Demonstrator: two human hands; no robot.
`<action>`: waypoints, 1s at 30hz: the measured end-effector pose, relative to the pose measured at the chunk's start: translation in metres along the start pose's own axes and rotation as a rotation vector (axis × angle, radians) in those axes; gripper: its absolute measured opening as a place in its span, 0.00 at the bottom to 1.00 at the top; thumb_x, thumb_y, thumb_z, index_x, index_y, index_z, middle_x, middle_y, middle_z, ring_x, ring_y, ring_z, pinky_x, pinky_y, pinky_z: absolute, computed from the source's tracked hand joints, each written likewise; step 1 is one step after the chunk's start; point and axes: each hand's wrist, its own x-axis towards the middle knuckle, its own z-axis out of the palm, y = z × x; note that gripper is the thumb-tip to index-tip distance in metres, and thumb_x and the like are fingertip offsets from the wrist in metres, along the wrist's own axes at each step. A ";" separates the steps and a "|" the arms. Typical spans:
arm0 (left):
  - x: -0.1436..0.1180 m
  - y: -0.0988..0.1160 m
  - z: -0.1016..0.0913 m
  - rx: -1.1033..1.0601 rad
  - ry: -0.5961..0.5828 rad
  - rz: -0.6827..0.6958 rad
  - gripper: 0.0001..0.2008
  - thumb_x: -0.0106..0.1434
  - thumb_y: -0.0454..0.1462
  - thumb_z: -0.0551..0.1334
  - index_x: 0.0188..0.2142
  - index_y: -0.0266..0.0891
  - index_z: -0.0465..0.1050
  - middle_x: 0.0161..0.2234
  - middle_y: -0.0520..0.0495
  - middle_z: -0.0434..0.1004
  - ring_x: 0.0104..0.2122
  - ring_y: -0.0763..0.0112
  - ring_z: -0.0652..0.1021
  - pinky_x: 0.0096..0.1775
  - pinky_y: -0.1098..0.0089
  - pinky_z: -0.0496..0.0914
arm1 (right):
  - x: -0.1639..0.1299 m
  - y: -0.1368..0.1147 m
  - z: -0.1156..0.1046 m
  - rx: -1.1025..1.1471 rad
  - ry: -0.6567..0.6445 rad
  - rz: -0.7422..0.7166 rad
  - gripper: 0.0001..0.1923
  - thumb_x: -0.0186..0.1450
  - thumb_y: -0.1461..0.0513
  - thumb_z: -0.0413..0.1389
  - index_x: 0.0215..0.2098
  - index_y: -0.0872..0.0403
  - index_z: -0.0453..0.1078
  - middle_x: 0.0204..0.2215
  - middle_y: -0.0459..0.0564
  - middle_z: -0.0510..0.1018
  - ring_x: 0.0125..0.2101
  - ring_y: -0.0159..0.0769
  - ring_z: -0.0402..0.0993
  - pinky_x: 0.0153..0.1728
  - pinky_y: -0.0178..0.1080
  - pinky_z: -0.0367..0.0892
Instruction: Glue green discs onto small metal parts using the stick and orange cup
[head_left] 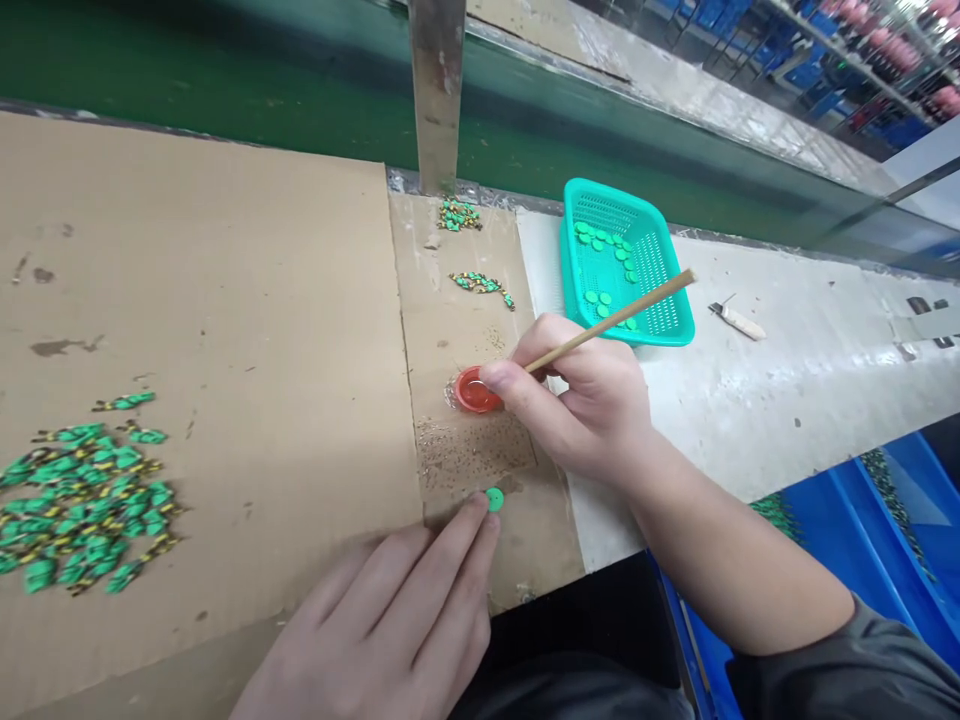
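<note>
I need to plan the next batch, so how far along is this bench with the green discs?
Done, by the look of it: over a dozen green discs lie in the teal basket. In hand: the right hand dips a stick toward the red cap, while the left hand pins one disc on the cardboard. Left: a large pile of green parts at the left and two small clusters near the post.

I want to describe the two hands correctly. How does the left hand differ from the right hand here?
The left hand lies flat on the cardboard, while the right hand is raised and curled. The left hand only touches a small green disc with its fingertips; the right hand grips a thin wooden stick over a red cap. Both are bare.
</note>
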 end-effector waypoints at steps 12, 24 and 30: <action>-0.002 -0.001 0.001 0.030 0.035 0.009 0.18 0.77 0.36 0.66 0.62 0.33 0.82 0.61 0.40 0.87 0.48 0.54 0.83 0.48 0.50 0.74 | -0.001 0.007 0.004 -0.071 -0.041 0.041 0.18 0.80 0.60 0.64 0.31 0.50 0.71 0.27 0.41 0.75 0.25 0.27 0.69 0.28 0.34 0.67; -0.004 -0.001 0.002 0.035 0.026 0.017 0.18 0.77 0.36 0.67 0.62 0.30 0.82 0.60 0.39 0.87 0.49 0.53 0.83 0.47 0.49 0.75 | 0.000 0.004 0.004 -0.077 -0.025 0.016 0.17 0.80 0.60 0.65 0.31 0.49 0.70 0.26 0.40 0.75 0.25 0.28 0.69 0.27 0.35 0.66; -0.003 -0.002 0.002 0.051 0.024 0.025 0.18 0.77 0.38 0.68 0.62 0.33 0.83 0.60 0.40 0.86 0.49 0.53 0.83 0.46 0.50 0.76 | -0.024 -0.025 -0.012 -0.026 0.092 0.108 0.13 0.79 0.60 0.65 0.36 0.46 0.72 0.27 0.42 0.76 0.27 0.34 0.76 0.28 0.41 0.71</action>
